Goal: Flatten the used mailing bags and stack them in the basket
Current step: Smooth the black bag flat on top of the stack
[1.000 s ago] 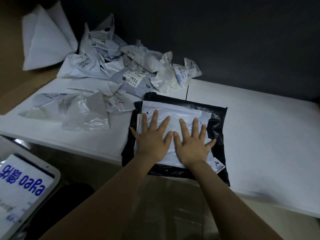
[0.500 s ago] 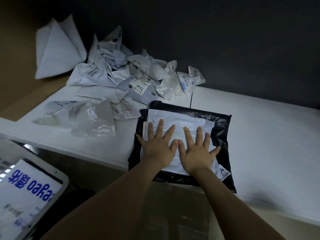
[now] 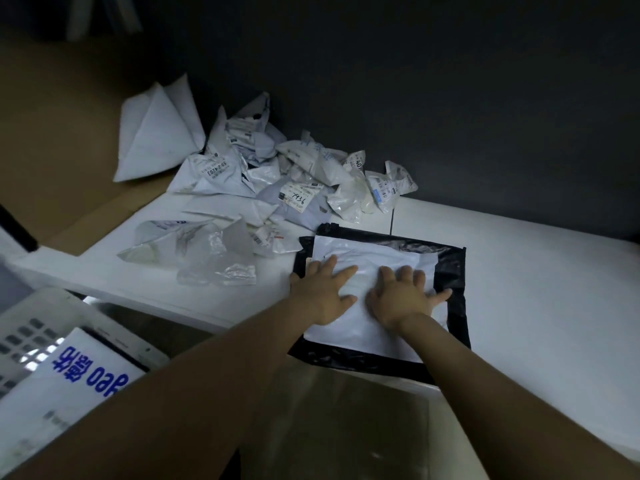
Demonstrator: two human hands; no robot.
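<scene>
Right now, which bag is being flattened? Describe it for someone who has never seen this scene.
On the white table, near its front edge, a black bag lies flat. On top of it is the white mailing bag, pressed under the left hand and right hand. Unlike the crumpled bags piled behind, it is smooth and framed by black.

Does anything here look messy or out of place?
Yes. The crumpled bags lie in an untidy heap at the back left of the table, and the black bag seems to overhang the front edge. The left hand and right hand press a white bag flat on it.
</scene>
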